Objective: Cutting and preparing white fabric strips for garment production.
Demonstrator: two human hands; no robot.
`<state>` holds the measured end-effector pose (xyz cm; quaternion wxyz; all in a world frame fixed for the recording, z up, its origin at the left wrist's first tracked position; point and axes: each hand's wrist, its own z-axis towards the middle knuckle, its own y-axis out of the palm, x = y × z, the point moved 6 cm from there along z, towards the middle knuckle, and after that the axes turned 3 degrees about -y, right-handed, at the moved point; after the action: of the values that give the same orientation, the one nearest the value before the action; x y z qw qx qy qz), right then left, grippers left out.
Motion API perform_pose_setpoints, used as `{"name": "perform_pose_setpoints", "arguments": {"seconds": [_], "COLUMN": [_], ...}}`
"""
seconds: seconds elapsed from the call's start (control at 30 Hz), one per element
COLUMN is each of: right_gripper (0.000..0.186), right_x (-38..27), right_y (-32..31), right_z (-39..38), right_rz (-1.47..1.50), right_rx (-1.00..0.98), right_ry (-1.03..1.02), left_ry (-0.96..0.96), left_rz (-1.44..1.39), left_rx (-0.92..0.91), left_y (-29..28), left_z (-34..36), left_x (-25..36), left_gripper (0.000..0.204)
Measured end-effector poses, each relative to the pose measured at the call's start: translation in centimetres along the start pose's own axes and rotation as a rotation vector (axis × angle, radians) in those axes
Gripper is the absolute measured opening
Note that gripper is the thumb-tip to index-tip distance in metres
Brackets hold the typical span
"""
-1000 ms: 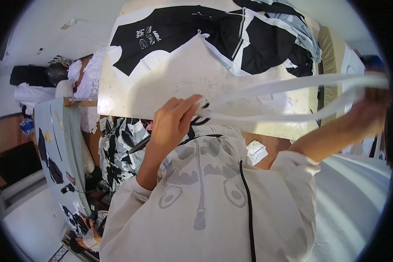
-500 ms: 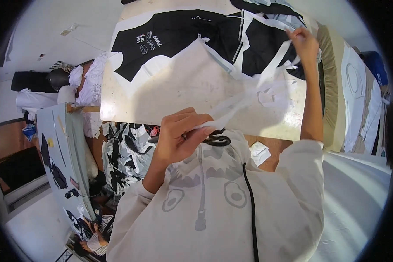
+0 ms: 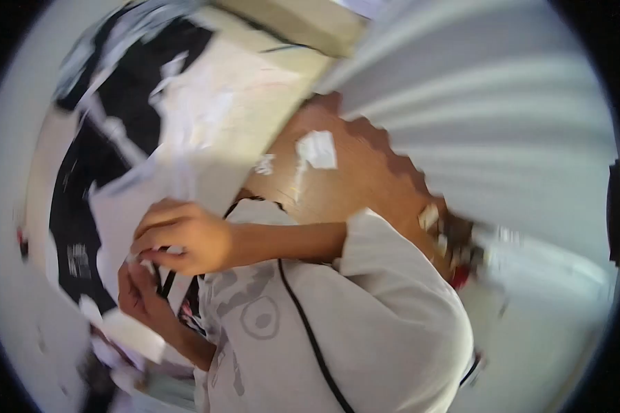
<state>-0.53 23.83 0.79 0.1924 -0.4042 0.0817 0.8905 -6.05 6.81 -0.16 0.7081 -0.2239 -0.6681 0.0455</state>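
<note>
My right hand (image 3: 186,237) reaches across in front of my body, its fingers curled and pinched. Just below it, my left hand (image 3: 142,292) is closed too, and the fingertips of both hands meet. A small bit of a white strip (image 3: 131,258) shows between the fingertips; the rest is hidden in the hands, and motion blurs it. Beyond the hands, black fabric pieces (image 3: 127,103) with white edging lie along the pale worktable (image 3: 258,89). One black piece (image 3: 76,237) carries small white printing.
White scraps (image 3: 318,150) lie on the brown floor (image 3: 351,175) right of the table. A large pale draped sheet (image 3: 482,117) hangs at the right. Blurred small items (image 3: 455,241) sit at the sheet's lower edge. Grey fabric (image 3: 83,62) is heaped at the table's far left.
The view has swung to the right, so the table now lies at the left. My hands, earlier wide apart with the white strip stretched between them, have come together.
</note>
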Motion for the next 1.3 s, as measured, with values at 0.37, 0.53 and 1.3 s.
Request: {"name": "perform_pose_setpoints", "arguments": {"seconds": [0.37,0.53,1.3], "right_gripper": [0.02,0.02,0.023], "right_x": [-1.8,-6.4,-33.8], "right_y": [-6.5,-4.5,21.1], "right_z": [-3.0,-4.0,-21.0], "right_rz": [0.068,-0.414,-1.239], "right_rx": [0.182,0.185,0.609], "right_ry": [0.41,0.291,-0.099], "left_ry": [0.179,0.38,0.727], "left_rz": [-0.117,-0.053,-0.393], "left_rx": [-0.395,-0.372,-0.262], "left_y": [7.3,5.4,-17.4], "left_z": [0.8,-0.6,-27.6], "left_x": [3.0,2.7,5.9], "left_gripper": [0.03,0.031,0.038]}}
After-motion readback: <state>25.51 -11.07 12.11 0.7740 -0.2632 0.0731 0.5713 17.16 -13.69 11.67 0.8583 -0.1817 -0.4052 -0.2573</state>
